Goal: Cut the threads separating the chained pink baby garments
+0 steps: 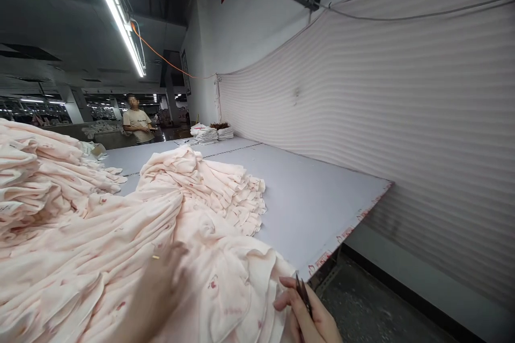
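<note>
Currently, right hand (311,317) is curled around dark snips (304,296); left hand (167,285), motion-blurred, is at pink fabric (225,284), finger opening indeterminable.

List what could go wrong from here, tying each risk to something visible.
The snips in the right hand could nick the cloth beside them. They might also prick the left hand if it strays close. Cloth bunched by the table's edge may slip off.

Grey table (314,187) — pink fabric (217,273), apparently folded white stacks (205,134).
</note>
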Demonstrator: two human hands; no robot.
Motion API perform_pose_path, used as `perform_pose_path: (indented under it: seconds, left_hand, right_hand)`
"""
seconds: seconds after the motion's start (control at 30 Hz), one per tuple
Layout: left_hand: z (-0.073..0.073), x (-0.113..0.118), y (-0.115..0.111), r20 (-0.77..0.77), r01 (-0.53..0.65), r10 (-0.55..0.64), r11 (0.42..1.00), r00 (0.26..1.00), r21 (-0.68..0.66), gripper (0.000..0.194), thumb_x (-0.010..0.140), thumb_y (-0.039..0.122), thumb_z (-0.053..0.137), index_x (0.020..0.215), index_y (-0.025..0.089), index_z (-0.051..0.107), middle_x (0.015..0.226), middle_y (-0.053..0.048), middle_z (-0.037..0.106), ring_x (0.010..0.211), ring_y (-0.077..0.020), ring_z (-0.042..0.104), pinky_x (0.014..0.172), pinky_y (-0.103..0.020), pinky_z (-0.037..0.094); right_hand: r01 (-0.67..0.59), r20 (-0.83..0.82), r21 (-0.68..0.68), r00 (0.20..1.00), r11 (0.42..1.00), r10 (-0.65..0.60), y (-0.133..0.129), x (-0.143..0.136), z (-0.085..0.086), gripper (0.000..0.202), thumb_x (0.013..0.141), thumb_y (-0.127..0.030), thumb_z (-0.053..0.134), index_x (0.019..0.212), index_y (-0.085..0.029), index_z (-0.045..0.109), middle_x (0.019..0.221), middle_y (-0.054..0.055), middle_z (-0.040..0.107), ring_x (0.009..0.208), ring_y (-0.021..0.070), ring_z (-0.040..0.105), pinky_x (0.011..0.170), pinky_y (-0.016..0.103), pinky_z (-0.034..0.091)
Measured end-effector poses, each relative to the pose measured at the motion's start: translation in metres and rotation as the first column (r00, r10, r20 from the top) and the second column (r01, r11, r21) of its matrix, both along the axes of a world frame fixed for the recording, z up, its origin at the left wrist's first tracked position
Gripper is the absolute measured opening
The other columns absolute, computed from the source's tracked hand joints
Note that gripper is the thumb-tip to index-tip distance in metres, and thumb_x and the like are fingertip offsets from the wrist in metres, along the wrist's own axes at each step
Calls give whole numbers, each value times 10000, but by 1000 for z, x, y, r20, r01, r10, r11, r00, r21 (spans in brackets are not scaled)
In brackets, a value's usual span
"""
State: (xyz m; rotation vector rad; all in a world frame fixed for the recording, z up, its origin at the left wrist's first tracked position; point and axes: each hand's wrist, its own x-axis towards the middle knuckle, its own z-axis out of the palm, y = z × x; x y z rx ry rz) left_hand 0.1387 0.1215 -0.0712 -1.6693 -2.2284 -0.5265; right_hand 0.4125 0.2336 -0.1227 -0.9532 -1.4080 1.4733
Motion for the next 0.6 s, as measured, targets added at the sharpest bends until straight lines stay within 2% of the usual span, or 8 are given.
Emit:
perform_pose_path:
  seconds: [0.1,0.17,0.27,0.33,0.43,0.5,0.53,0.6]
  left_hand:
    - [-10,66,33,284,249,-209,962,936,-112,246,790,297,551,1010,188,567,1104,-117,605,992,-262,596,869,-385,484]
    - [-17,92,51,304,223,-160,957,939,-184,273,742,297,586,981,164,572,1031,-122,601,945,-292,589,811,-411,484]
    - [-27,101,68,322,137,-74,974,944,-178,411,689,307,630,1064,158,549,1028,-115,578,909,-292,582,759,-393,471]
    - [-34,95,73,347,114,-68,987,936,-114,322,711,235,583,1026,171,553,1005,-103,575,885,-267,577,758,-371,456]
    - [-43,84,74,405,163,-190,982,894,100,198,709,86,475,856,195,549,924,-84,576,868,-242,545,781,-359,421]
    - [-47,76,73,583,203,-288,957,760,209,125,734,124,507,816,212,542,816,-42,561,755,-204,520,692,-311,405]
    - [-48,73,72,715,213,-314,949,625,231,61,761,203,547,821,215,555,764,-19,549,685,-181,500,632,-286,386]
    - [-47,67,73,922,225,-283,947,262,227,244,775,439,615,815,198,612,680,10,530,590,-141,457,566,-255,338]
  right_hand:
    - [-71,152,285,988,956,28,15,-20,18,403,886,-511,483,1136,-221,612,846,41,679,578,160,602,521,239,461]
    - [-162,345,496,938,853,-23,30,-36,27,332,893,-351,475,1181,-252,607,918,56,660,779,211,642,660,272,491]
    - [-285,548,581,830,763,-107,49,-54,37,280,810,-165,472,976,-264,675,890,42,617,717,215,621,631,298,464]
    - [-291,553,571,828,767,-97,58,-60,42,196,779,-125,476,790,-235,637,817,22,604,703,201,611,630,281,454]
    - [-252,495,549,867,797,-67,65,-59,46,155,832,-155,440,769,-225,562,765,5,609,732,179,616,652,247,470]
    - [-196,436,535,897,822,-70,69,-55,47,152,860,-200,423,778,-226,548,747,8,615,712,181,615,635,248,478]
    - [-165,409,535,909,828,-83,71,-54,46,144,862,-219,426,789,-228,549,754,15,621,711,189,615,631,258,480]
    - [-116,379,555,917,824,-126,76,-53,46,120,850,-233,443,812,-235,557,786,32,630,729,208,616,639,282,479]
